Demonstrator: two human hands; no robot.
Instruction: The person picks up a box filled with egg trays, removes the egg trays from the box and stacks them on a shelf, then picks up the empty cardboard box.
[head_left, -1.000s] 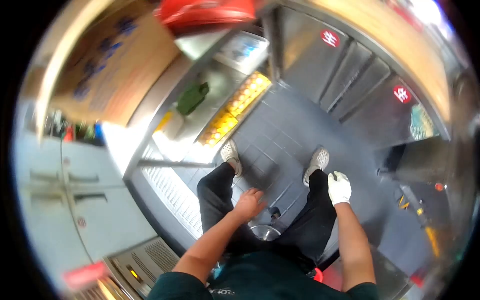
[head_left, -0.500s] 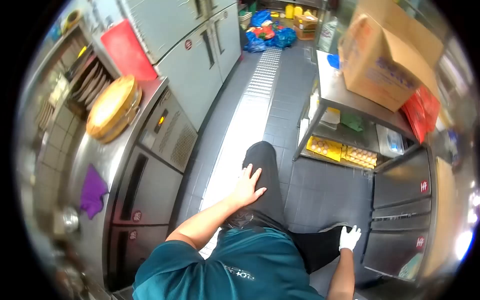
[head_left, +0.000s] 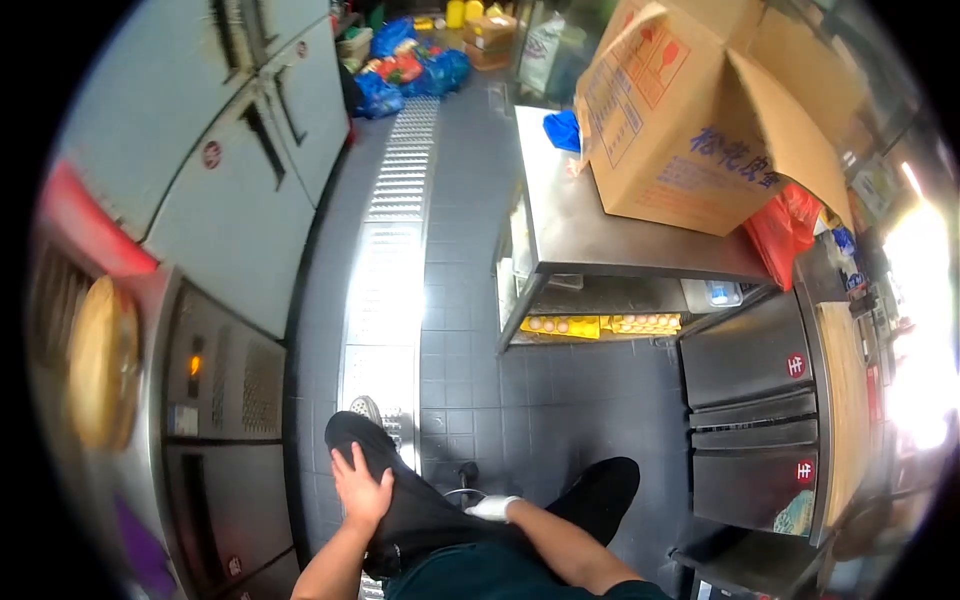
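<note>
My bare left hand [head_left: 362, 485] lies on my left knee, on the black trousers [head_left: 420, 510], with its fingers spread. My right hand [head_left: 492, 508] wears a white glove and is between my thighs, beside a thin metal rim [head_left: 465, 492] that shows only in part. Its fingers are mostly hidden, so what it touches cannot be made out. A pale perforated shoe [head_left: 366, 409] shows beyond my left knee.
A steel table [head_left: 600, 245] bears an open cardboard box [head_left: 680, 130] and a red bag [head_left: 785, 232]; egg trays [head_left: 560, 326] sit below. Steel cabinets [head_left: 745, 350] stand right, fridges [head_left: 230, 190] left. Blue bags [head_left: 440, 72] lie beyond the floor grate [head_left: 403, 165].
My gloved right hand has moved from my right knee inward between my thighs. My left hand stays on the left knee. The view has swung round, with the table now nearer the middle.
</note>
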